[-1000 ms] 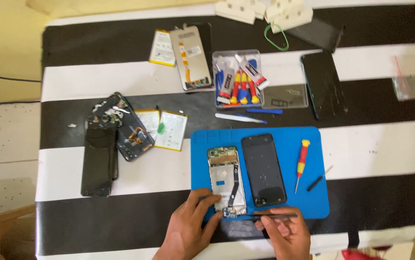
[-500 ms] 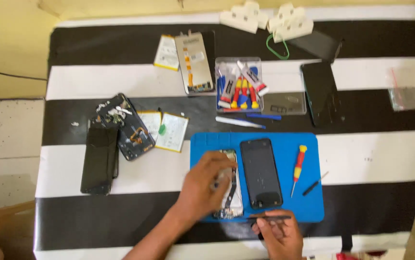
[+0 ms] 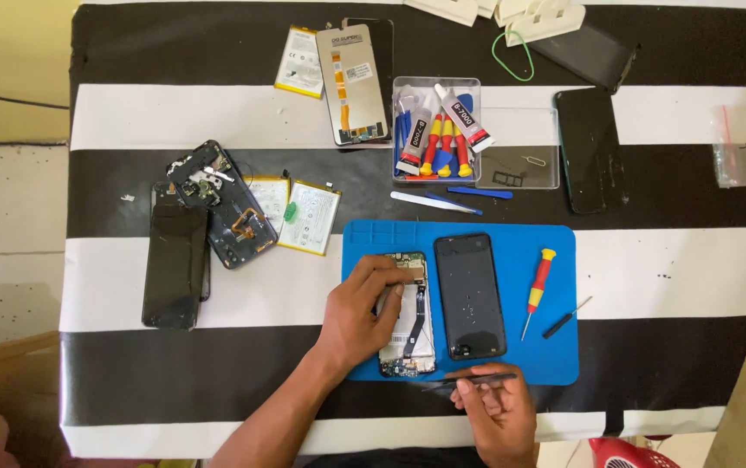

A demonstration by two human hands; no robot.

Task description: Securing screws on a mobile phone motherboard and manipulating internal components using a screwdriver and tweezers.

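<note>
Opened phone on blue mat, left hand on it, right hand holding tweezers below.

The opened phone [image 3: 408, 314] lies on the blue mat [image 3: 555, 364], long axis running away from the person, its lower end nearest them. The left hand [image 3: 360, 310] rests on the phone's left edge, fingers curled onto the exposed board, not spread; it is the nearer hand and in contact. The right hand [image 3: 494, 407] sits at the mat's near edge, below and to the right of the phone, pinching black tweezers [image 3: 468, 380] held crosswise, tips pointing left toward the phone's lower end but apart from it. A detached back cover [image 3: 470, 295] lies just beside the phone on the right, parallel to it. Against the frame half a second ago, the left hand has settled lower on the phone; the right hand keeps the same grip and position.
</note>
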